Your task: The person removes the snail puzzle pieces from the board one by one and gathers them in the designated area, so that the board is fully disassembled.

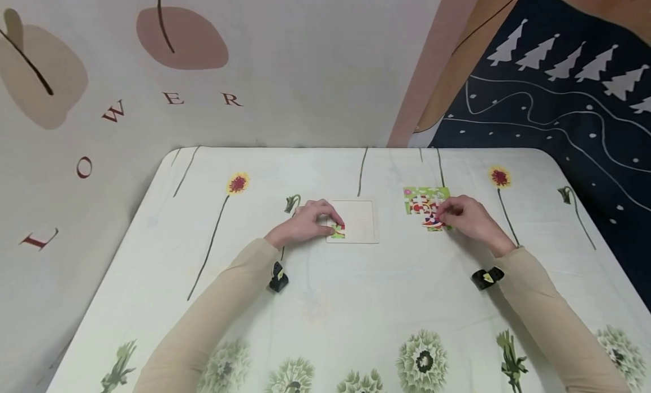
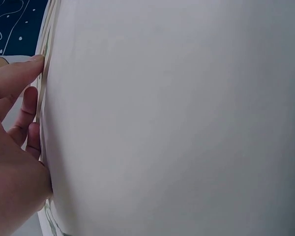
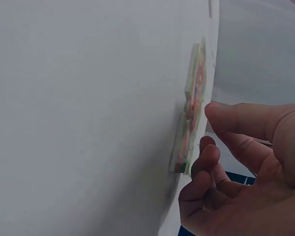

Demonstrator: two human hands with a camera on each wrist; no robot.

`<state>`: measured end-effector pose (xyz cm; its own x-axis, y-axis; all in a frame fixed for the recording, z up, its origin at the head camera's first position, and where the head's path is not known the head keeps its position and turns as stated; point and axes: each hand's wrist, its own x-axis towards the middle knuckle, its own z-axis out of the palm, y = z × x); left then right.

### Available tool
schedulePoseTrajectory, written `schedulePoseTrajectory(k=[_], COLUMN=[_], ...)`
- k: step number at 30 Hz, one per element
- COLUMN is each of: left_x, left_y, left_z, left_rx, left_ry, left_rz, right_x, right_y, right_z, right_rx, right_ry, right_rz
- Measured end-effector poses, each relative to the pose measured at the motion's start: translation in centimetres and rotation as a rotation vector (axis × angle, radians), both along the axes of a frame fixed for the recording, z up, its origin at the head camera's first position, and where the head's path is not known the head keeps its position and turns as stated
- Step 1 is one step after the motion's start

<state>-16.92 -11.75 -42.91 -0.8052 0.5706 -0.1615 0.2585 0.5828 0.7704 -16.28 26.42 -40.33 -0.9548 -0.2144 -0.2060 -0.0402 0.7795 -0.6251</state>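
A pale, shallow puzzle tray (image 1: pixel 360 222) lies on the table, with a green and yellow puzzle piece (image 1: pixel 338 232) at its lower left corner. My left hand (image 1: pixel 311 220) comes in from the left, thumb and index fingertips touching that piece. In the left wrist view, fingers (image 2: pixel 27 73) reach to the edge of the tray. To the right lies a patch of colourful puzzle pieces (image 1: pixel 419 196), several joined together. Over their right side is my right hand (image 1: pixel 469 216), fingers bent and nothing seen between them; in the right wrist view the fingertips stand beside the pieces (image 3: pixel 191 105).
A white cloth with printed flowers covers the table (image 1: pixel 356 291). Behind it stands a pale printed backdrop (image 1: pixel 315 70), with a dark blue tree-patterned cloth (image 1: pixel 549 110) at the right. Each wrist wears a small black camera (image 1: pixel 278 278).
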Motion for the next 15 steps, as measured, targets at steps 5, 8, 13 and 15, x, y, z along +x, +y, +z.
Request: schedulePoseTrajectory(k=[5, 8, 13, 15], left_x=[-0.1, -0.1, 0.1, 0.1], left_y=[-0.3, -0.4, -0.2, -0.2], left_z=[0.0, 0.1, 0.4, 0.4], left_rx=[-0.009, -0.011, 0.027, 0.05], left_ry=[-0.002, 0.001, 0.011, 0.014], left_rz=[0.001, -0.003, -0.004, -0.006], right_x=[0.0, 0.2, 0.5, 0.5], right_y=[-0.3, -0.8, -2.0, -2.6], right_z=[0.6, 0.7, 0.5, 0.4], right_rx=[-0.036, -0.059, -0.087, -0.097], right_ry=[0.003, 0.017, 0.035, 0.044], right_rz=[-0.012, -0.011, 0.012, 0.027])
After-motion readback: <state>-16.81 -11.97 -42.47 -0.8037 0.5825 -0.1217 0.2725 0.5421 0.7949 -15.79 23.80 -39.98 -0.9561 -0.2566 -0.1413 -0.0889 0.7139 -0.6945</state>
